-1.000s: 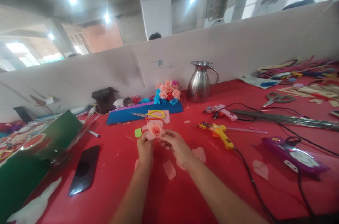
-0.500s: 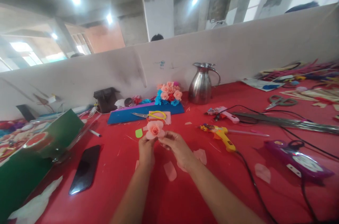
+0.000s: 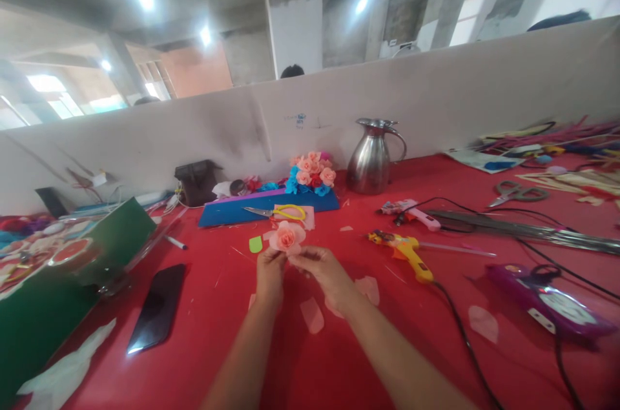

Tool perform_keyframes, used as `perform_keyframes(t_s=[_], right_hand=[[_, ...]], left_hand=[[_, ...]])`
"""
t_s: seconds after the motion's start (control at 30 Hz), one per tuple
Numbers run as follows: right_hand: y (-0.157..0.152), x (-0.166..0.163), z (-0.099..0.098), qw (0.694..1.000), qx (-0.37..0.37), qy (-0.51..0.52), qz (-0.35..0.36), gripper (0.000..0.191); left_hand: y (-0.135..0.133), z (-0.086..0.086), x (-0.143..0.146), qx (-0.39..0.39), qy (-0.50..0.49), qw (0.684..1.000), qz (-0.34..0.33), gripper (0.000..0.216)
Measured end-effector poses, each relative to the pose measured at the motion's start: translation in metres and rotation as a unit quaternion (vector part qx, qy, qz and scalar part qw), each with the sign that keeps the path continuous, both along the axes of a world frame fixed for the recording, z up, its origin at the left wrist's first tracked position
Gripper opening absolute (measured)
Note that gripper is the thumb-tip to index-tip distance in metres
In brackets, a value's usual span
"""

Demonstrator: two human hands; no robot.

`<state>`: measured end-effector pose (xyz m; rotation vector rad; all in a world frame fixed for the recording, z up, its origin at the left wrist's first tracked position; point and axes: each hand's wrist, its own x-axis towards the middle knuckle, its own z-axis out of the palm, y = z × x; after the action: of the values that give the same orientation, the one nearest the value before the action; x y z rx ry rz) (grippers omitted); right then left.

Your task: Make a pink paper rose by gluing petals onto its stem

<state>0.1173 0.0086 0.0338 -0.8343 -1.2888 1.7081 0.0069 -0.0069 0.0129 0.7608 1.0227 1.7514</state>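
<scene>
Head view: pinching a pink flower [image 3: 287, 239] between left hand [image 3: 270, 273] and right hand [image 3: 325, 273], close together at frame centre. Lower down, pink pieces [image 3: 312, 316] on the red surface [image 3: 203, 345].

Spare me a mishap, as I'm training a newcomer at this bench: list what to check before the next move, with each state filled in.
1. Pink paper rose supported: ok, the left hand holds it from below.
2. Right hand pinching a petal: cannot tell; its fingertips are at the rose's lower edge, but the contact is too small to make out.
3. Yellow glue gun clear of the hands: ok, it lies to their right.
4. Glue gun hot: cannot tell.
5. Yellow-handled scissors clear of the hands: ok, they lie beyond the rose.
6. Loose petals all in full view: not ok, one is partly hidden by the right forearm.
</scene>
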Motion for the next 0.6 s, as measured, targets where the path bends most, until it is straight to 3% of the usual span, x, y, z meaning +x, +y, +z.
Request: perform_keyframes(t_s=[0.3, 0.6], right_hand=[[-0.004, -0.001, 0.004, 1.000, 0.006, -0.016, -0.004, 0.022], [-0.007, 0.003, 0.013, 0.998, -0.001, 0.018, 0.067, 0.026]], left_hand=[[0.000, 0.002, 0.001, -0.009, -0.017, 1.000, -0.021, 0.008], [-0.002, 0.001, -0.002, -0.002, 0.021, 1.000, -0.002, 0.018]])
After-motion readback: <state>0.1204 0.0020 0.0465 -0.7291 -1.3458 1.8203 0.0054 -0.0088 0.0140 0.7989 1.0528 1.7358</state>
